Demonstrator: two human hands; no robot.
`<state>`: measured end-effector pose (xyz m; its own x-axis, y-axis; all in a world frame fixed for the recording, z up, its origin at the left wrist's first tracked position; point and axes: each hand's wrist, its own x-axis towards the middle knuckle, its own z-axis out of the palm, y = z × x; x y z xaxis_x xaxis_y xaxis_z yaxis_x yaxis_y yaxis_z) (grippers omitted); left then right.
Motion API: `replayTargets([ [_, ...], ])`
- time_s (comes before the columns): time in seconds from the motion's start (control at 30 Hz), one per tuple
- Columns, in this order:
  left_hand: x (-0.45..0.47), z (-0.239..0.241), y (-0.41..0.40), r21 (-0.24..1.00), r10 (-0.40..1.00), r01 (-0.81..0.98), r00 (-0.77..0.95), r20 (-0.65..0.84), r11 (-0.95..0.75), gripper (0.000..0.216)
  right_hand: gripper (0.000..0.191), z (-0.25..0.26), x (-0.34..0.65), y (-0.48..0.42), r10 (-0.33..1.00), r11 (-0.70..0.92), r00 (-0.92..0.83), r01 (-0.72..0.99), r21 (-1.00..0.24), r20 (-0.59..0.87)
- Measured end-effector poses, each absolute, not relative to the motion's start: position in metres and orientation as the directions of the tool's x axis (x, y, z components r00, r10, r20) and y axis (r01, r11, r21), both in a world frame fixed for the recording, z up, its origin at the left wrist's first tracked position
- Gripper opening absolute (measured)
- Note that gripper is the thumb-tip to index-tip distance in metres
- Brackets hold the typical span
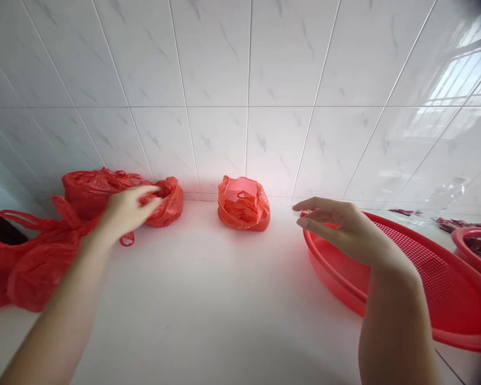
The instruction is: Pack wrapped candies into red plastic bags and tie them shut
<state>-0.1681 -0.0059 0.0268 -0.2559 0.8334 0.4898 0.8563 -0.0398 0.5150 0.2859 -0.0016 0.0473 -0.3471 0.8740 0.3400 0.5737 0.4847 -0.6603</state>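
My left hand (130, 208) reaches to a small red plastic bag (170, 206) by the wall, thumb and fingers apart at its near side. Whether the fingertips touch that bag I cannot tell. Beside and partly behind this hand lies a larger red plastic bag (88, 187). My right hand (336, 227) hovers over the left rim of a red perforated plastic basket (457, 299), fingers bent and thumb apart, holding nothing. Between my hands a red plastic bag (244, 206) stands against the wall with its top folded in.
More red plastic bags (40, 267) lie on the white counter (208, 310) at the left. At the far right are a second red basket (465, 240) with small dark red packets, more packets (457, 223) on the counter, and a clear plastic bottle (444, 198). White tiles (216, 144) rise behind.
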Motion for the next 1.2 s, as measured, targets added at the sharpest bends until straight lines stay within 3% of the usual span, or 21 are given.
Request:
replayTargets([
  [0.1, -0.081, 0.023, 0.052, 0.424, 0.904, 0.837, 0.174, 0.391, -0.345, 0.037, 0.036, 0.049, 0.282, -0.006, 0.864, 0.501, -0.387, 0.592, -0.632, 0.322],
  [0.2, -0.014, 0.005, 0.111, 0.354, 0.903, 0.833, 0.361, 0.233, -0.424, 0.049, 0.035, 0.051, 0.280, -0.011, 0.838, 0.538, -0.444, 0.580, -0.611, 0.317],
  [0.27, 0.012, -0.008, 0.143, 0.339, 0.925, 0.861, 0.338, 0.172, -0.378, 0.054, 0.036, 0.052, 0.280, -0.013, 0.824, 0.557, -0.475, 0.572, -0.602, 0.310],
  [0.4, 0.025, -0.027, 0.182, 0.317, 0.975, 0.922, 0.214, 0.062, -0.223, 0.036, 0.038, 0.052, 0.283, -0.013, 0.813, 0.573, -0.487, 0.575, -0.584, 0.318],
  [0.5, 0.016, -0.033, 0.192, 0.308, 0.990, 0.941, 0.125, 0.071, -0.141, 0.029, 0.036, 0.053, 0.286, -0.010, 0.814, 0.575, -0.483, 0.583, -0.574, 0.323],
  [0.63, 0.002, -0.031, 0.193, 0.330, 0.979, 0.930, 0.109, 0.174, -0.162, 0.032, 0.035, 0.051, 0.285, -0.006, 0.822, 0.565, -0.468, 0.605, -0.561, 0.324],
  [0.83, 0.001, -0.042, 0.183, 0.445, 0.972, 0.868, 0.160, 0.173, -0.222, 0.028, 0.034, 0.046, 0.271, -0.004, 0.793, 0.600, -0.543, 0.612, -0.516, 0.277],
  [1.0, 0.009, -0.035, 0.179, 0.586, 0.929, 0.777, -0.004, 0.371, -0.230, 0.018, 0.037, 0.043, 0.259, -0.006, 0.739, 0.636, -0.644, 0.573, -0.516, 0.196],
  [1.2, 0.005, 0.012, 0.170, 0.760, 0.781, 0.545, -0.273, 0.561, -0.355, 0.020, 0.041, 0.030, 0.246, 0.006, 0.741, 0.641, -0.651, 0.613, -0.462, 0.165],
])
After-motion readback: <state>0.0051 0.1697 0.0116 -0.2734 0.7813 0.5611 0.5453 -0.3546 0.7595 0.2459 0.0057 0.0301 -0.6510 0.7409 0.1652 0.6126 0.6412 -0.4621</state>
